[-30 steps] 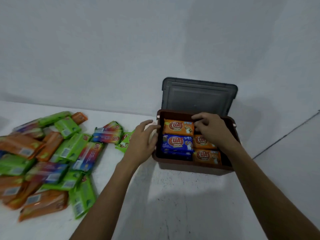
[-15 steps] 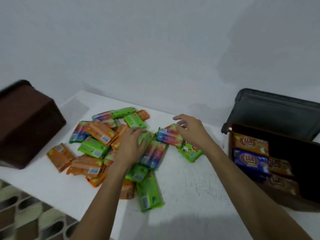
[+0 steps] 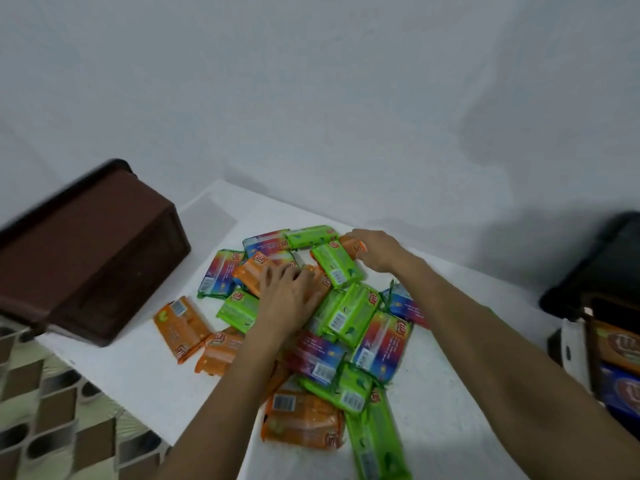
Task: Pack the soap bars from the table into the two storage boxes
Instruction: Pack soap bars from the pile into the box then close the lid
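Observation:
A heap of wrapped soap bars (image 3: 346, 317) in green, orange and multicolour lies on the white table (image 3: 443, 403). My left hand (image 3: 289, 299) rests flat on the heap's middle, fingers apart, over an orange bar (image 3: 251, 270). My right hand (image 3: 375, 251) reaches to the far end of the heap, fingers curled over an orange soap bar (image 3: 356, 244). One brown storage box (image 3: 86, 251) stands at the table's left end, its inside hidden. The second box (image 3: 575, 348) is cut off at the right edge, with orange and blue bars inside and its dark lid (image 3: 606, 265) raised.
A white wall rises right behind the table. The table's left front edge runs diagonally, with a patterned tiled floor (image 3: 52, 410) below it. Bare table surface lies between the heap and the right box.
The view has swung further left. Both hands moved deeper onto the heap: the left now lies flat on its middle, the right shifted from a multicolour bar to the far orange bar.

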`<state>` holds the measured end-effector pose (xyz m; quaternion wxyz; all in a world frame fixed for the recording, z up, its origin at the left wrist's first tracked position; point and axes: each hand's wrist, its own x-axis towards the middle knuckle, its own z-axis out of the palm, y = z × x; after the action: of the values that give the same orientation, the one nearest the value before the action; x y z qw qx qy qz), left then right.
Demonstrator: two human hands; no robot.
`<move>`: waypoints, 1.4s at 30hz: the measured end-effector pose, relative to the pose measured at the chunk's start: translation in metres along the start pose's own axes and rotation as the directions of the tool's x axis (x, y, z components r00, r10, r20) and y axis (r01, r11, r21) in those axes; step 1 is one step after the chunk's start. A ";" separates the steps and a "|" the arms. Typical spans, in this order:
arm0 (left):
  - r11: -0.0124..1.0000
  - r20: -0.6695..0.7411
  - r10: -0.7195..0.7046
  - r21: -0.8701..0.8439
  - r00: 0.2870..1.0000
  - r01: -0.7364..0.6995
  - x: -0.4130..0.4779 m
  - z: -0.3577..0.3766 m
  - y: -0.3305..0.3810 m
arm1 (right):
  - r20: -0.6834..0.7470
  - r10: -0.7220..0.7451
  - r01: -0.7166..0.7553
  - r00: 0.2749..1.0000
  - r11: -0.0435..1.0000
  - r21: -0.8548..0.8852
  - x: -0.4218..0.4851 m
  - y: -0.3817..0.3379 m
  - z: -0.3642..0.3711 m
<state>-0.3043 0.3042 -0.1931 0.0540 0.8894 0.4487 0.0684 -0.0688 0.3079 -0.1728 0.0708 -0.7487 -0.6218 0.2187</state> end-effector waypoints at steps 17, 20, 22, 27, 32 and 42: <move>0.967 0.060 -0.150 0.214 0.987 0.134 0.031 0.005 0.016 | 0.113 -0.139 0.161 0.984 0.961 -0.225 0.026 0.016 -0.012; 0.975 0.092 -0.144 0.184 0.985 0.125 0.029 0.003 0.016 | 0.056 -0.169 0.177 0.984 0.965 -0.193 0.010 0.020 -0.016; 0.987 0.087 -0.121 0.118 0.989 0.110 0.026 0.001 0.013 | 0.012 -0.189 0.189 0.982 0.978 -0.088 -0.002 0.023 -0.021; 0.967 0.057 -0.104 -0.227 0.993 0.115 0.011 -0.013 0.010 | -0.024 -0.094 0.097 0.995 0.940 0.326 -0.040 0.029 -0.034; 0.787 0.025 -0.144 -0.603 0.989 0.129 -0.004 -0.035 0.020 | -0.052 -0.003 0.033 0.999 0.813 0.581 -0.075 0.034 -0.035; 0.140 0.012 -0.077 -0.990 0.997 0.022 -0.023 -0.060 0.054 | -0.192 0.230 0.092 0.954 0.384 0.919 -0.145 0.033 -0.032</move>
<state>-0.2858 0.2559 -0.1273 0.6161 0.6198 0.3243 0.3621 -0.0445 0.1664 -0.1219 0.5535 -0.6319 -0.3465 0.4174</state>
